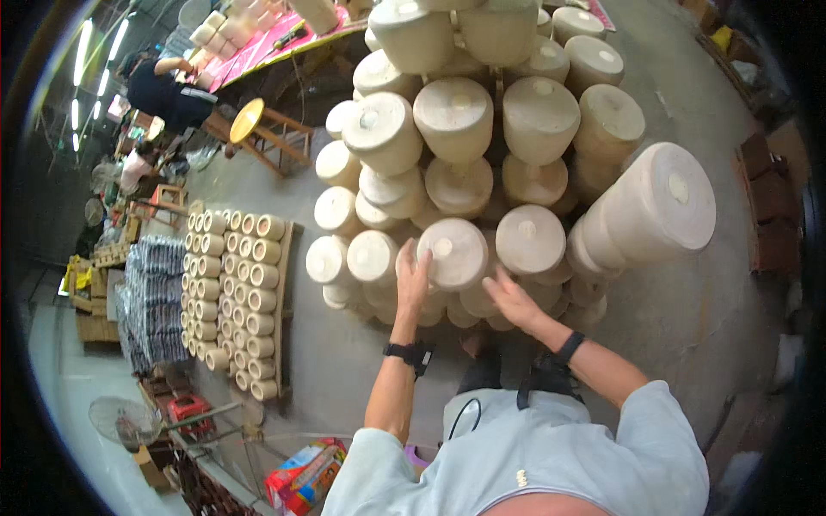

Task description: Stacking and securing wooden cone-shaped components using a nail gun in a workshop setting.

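A pale rounded cylinder with a small disc on its end face sits just below the centre of the frame, in the front row of a tall stack. The person's left hand is at its left edge, fingers extended and parted; the right hand is at its lower right, open and flat, fingers pointing toward it. Whether either hand bears on it cannot be told.

Similar pieces crowd close: one pale neighbour just to the left, partly behind the left hand, and another neighbour to the right. Farther right, a leaning column juts out and blocks part of the floor behind it.

At centre left, hollow cylinders stand in rows beside grey bundles. A fan and a colourful bag occupy the lower left. In the upper left, a yellow-topped stool stands near a pink-covered table, where a co-worker bends; the stack hides the table's right part.
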Demonstrator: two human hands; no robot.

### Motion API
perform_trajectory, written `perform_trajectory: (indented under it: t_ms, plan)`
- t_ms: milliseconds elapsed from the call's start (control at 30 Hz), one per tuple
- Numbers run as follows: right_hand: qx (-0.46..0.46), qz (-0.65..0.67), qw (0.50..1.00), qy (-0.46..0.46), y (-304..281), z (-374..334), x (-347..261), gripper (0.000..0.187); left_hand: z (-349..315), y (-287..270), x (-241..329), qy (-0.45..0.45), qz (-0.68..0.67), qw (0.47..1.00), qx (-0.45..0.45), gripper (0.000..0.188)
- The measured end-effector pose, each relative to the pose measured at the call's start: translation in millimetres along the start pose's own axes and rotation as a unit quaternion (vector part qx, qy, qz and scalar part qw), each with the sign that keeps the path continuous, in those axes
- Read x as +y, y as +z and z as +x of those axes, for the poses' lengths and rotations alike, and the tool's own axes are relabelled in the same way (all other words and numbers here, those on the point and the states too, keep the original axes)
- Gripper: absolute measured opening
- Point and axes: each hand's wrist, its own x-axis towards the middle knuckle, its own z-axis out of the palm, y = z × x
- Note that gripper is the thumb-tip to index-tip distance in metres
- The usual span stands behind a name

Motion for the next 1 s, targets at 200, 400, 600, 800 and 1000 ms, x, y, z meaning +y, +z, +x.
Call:
perform_trajectory:
  t_ms: [200,400,600,800,1000]
  plan:
    - [0.071,0.085,0.993,-0.047,33.8,24.8,-8.6,0.071,2.9,-1.2,-14.5,-0.008,-0.094,0.987,-0.130,0.063]
    - [0.098,0.031,0.984,-0.146,22.1,-21.1,-42.9,0.079,-33.2,-28.3,76.7,0.002,-0.134,0.986,-0.095,0.061]
    - [0.125,-0.120,0.931,-0.320,-46.0,-120.1,-181.8,0.091,-65.1,-83.1,258.5,0.130,-0.178,0.960,-0.174,0.070]
    - [0.290,0.007,0.874,-0.389,-155.3,-211.9,-237.1,0.063,-75.4,-4.3,407.1,0.313,-0.065,0.912,-0.258,0.070]
    - [0.333,-0.055,0.876,-0.344,-229.9,-222.0,-210.8,0.065,-66.1,75.6,421.5,0.330,-0.025,0.898,-0.289,0.071]
